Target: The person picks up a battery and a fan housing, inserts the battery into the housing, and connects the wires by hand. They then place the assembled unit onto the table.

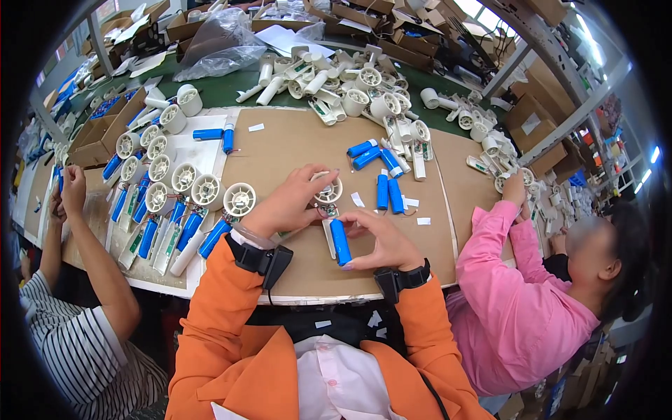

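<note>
My left hand (290,203) is closed around the round head of a white handheld fan housing (327,189), near the table's front edge. The housing's open handle points toward me. Over that handle, my right hand (388,241) pinches a blue cylindrical battery (340,243) between thumb and fingers. Thin wires show between the fan head and the battery's upper end. Whether the battery sits inside the handle or just above it, I cannot tell. Beside my left wrist lies another white fan head (239,199).
Several fan housings with blue batteries (189,227) lie in rows on the left. Loose blue batteries (388,192) and paper slips (423,221) lie right of my hands. White housings (350,84) are heaped at the back. People work on both sides, one in a pink sleeve (490,245).
</note>
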`<state>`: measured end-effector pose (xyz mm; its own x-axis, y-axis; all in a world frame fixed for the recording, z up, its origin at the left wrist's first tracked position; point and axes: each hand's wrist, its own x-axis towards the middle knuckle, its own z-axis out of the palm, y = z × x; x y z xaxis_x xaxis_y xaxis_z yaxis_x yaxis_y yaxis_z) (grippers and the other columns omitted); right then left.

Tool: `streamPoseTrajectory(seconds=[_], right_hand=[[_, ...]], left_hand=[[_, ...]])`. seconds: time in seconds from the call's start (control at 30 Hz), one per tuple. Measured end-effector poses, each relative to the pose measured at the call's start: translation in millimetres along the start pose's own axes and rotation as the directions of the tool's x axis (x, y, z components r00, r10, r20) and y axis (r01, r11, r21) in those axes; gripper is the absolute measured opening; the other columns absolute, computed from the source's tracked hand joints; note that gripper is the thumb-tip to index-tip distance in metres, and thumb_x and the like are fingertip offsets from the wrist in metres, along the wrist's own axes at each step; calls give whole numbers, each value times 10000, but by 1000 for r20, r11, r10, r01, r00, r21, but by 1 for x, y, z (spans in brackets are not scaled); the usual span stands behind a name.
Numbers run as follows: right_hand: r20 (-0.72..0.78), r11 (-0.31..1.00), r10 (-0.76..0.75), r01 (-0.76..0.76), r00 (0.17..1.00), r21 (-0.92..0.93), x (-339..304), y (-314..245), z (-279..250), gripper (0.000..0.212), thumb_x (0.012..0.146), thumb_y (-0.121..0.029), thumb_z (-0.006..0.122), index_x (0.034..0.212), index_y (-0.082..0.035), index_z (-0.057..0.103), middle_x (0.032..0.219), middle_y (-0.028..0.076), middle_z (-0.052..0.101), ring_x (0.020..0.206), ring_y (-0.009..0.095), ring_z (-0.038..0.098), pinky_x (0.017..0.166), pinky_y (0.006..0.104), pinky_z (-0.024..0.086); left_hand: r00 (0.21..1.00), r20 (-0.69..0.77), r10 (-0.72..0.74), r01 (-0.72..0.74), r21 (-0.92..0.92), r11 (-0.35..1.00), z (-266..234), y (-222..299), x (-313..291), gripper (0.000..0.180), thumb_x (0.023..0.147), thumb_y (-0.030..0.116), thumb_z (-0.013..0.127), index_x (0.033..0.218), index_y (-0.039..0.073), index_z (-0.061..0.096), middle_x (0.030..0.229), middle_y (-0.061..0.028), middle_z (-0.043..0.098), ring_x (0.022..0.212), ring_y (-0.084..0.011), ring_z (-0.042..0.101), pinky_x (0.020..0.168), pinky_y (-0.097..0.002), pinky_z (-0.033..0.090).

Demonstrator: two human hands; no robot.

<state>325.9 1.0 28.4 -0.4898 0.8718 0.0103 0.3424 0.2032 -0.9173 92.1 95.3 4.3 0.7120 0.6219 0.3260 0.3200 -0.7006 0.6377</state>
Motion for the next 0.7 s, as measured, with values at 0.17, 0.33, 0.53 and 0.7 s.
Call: streamPoseTrajectory(seconds=[0.17, 0.33, 0.53, 0.7], right_hand=[[-26, 937, -201, 184, 979, -298, 8, 2, -4, 700, 636, -248, 886, 1230, -53, 573, 1008, 90, 583, 944, 231, 597, 814, 332, 509], [9, 904, -213, 201, 977, -377, 12, 1, -8, 676, 637, -312, 868, 1195, -46, 595, 969, 106, 565, 908, 270, 578, 803, 352, 492], [58, 872, -173, 180, 983, -455, 16, -5, -9, 702, 627, -282, 879, 1217, -30, 593, 987, 98, 579, 939, 250, 603, 837, 353, 502], [115, 787, -136, 178, 984, -591, 17, -18, -8, 682, 633, -308, 866, 1190, -19, 600, 1001, 117, 599, 961, 290, 612, 848, 388, 508]], left_hand=[[999, 28, -21, 20, 17, 1000, -2, 0, 0, 836, 751, 70, 786, 1492, 166, 411, 1453, -172, 405, 1330, -381, 398, 1106, -409, 371], [999, 46, -14, 14, 16, 1000, -1, 2, -1, 847, 768, 61, 768, 1512, 181, 382, 1463, -175, 392, 1341, -380, 385, 1116, -409, 358], [996, 83, -21, 20, 11, 1000, 0, -1, -3, 843, 798, 44, 733, 1532, 184, 342, 1480, -178, 367, 1350, -387, 369, 1121, -410, 353], [992, 126, -26, 26, 6, 1000, -3, 3, -3, 828, 830, 42, 702, 1544, 182, 308, 1484, -187, 357, 1353, -389, 365, 1116, -413, 361]])
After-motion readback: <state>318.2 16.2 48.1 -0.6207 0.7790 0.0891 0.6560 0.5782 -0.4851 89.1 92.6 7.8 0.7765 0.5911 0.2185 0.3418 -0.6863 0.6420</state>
